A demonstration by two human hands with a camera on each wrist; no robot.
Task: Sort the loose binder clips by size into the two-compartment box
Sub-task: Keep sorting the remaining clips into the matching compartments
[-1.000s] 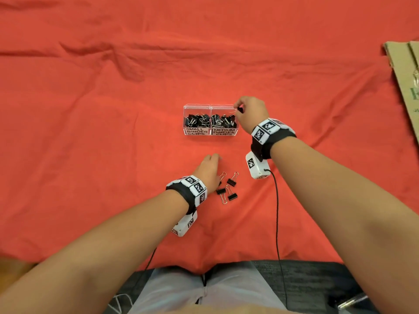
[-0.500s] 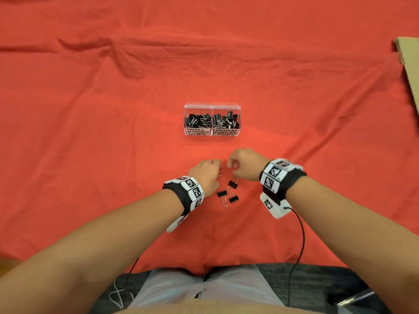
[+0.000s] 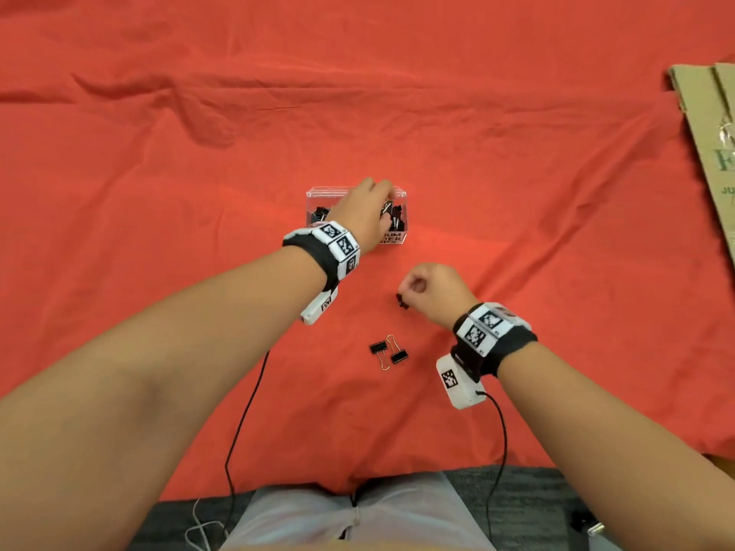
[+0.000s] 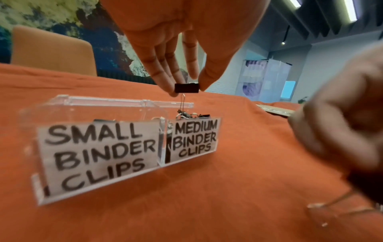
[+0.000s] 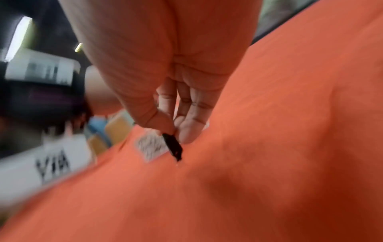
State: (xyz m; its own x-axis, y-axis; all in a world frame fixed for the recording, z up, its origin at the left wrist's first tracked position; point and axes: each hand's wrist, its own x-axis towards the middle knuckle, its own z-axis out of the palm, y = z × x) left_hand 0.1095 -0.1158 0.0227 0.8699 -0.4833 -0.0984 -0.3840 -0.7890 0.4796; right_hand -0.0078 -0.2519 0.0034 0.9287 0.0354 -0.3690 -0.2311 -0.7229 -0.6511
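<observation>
A clear two-compartment box (image 3: 401, 192) (image 4: 99, 104) stands mid-cloth, labelled small on the left and medium on the right, both holding black clips. My left hand (image 3: 368, 210) (image 4: 186, 88) hovers over the medium side, pinching a black binder clip (image 4: 186, 88) between thumb and fingertips, its wire handles hanging down. My right hand (image 3: 423, 286) (image 5: 174, 131) is nearer me, lifted off the cloth, pinching another black clip (image 3: 401, 301) (image 5: 173, 146). Two loose black clips (image 3: 389, 351) lie on the cloth below the hands.
The red cloth (image 3: 159, 192) covers the whole table, with wrinkles at the upper left. A flat piece of cardboard (image 3: 712, 133) lies at the right edge. Cables run from both wrist cameras toward my lap.
My left hand has lifted a clip from the loose group and carried it up over the box's medium side. My right hand has picked up another clip and raised it.
</observation>
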